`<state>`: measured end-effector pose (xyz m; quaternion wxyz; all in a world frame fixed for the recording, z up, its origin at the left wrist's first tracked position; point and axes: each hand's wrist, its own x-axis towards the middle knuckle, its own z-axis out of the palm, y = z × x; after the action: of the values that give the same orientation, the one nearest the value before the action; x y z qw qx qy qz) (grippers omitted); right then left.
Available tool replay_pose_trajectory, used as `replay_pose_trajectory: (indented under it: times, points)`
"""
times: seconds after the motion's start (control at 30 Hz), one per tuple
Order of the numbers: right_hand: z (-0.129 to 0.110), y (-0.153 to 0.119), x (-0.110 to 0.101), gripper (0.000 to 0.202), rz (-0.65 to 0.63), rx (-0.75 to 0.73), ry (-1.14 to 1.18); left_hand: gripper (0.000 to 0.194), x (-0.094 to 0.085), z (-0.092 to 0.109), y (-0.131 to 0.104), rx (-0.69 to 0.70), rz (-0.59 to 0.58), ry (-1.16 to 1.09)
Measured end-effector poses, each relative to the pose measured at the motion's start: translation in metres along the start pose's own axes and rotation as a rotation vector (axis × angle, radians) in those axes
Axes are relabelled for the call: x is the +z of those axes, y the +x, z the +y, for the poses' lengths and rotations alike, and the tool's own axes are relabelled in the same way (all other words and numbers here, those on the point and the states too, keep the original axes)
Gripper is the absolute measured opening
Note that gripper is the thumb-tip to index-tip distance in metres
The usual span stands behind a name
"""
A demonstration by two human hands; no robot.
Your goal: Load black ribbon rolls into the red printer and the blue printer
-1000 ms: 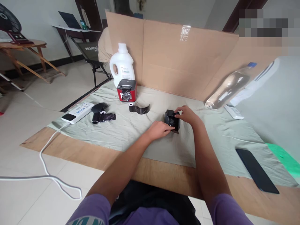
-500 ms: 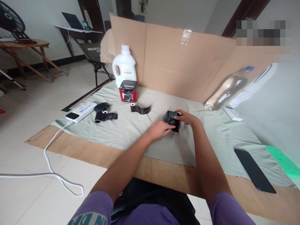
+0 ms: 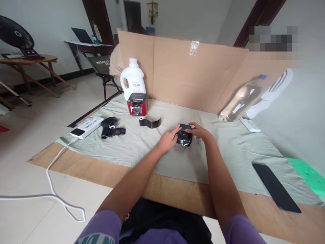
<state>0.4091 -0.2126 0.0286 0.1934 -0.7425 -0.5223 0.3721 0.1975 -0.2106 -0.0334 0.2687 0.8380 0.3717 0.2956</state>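
A small black device (image 3: 185, 137), with a glossy black strip at its front, rests on the grey-green cloth. My left hand (image 3: 169, 138) grips its left side, the fingers reaching up along the top edge. On the other side, my right hand (image 3: 198, 131) has its fingers around the right rear corner. Behind and to the left, a roll with a black strip pulled out (image 3: 150, 122) lies on the cloth. Further left are more black rolls (image 3: 111, 130). A red and black box-shaped device (image 3: 137, 104) stands in front of a white jug (image 3: 133, 78).
A cardboard screen (image 3: 188, 74) stands along the back. A clear bottle (image 3: 242, 100) leans at the right, near a person's white sleeve (image 3: 274, 89). A dark phone (image 3: 276, 187) lies front right. A white power strip (image 3: 87, 127) with a cable (image 3: 50, 176) sits left.
My left hand has moved from the device's front to its upper left side. The device has turned and its front strip now shows more. The camera view has shifted slightly.
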Motion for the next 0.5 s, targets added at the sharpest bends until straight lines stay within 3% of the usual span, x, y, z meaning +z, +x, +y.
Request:
replay_pose_trajectory:
  times: [0.17,0.37,0.5]
  points:
    - [0.006,0.004,-0.003,0.069,-0.004,0.024,0.036,0.064,0.003,0.001,-0.001,0.019,0.029,0.054]
    - [0.010,0.009,0.000,0.055,0.000,0.070,0.098,0.058,0.002,0.011,0.001,-0.138,0.003,0.319]
    - [0.012,0.003,0.005,0.057,0.025,0.066,0.149,0.062,0.003,0.013,-0.002,-0.133,0.003,0.279]
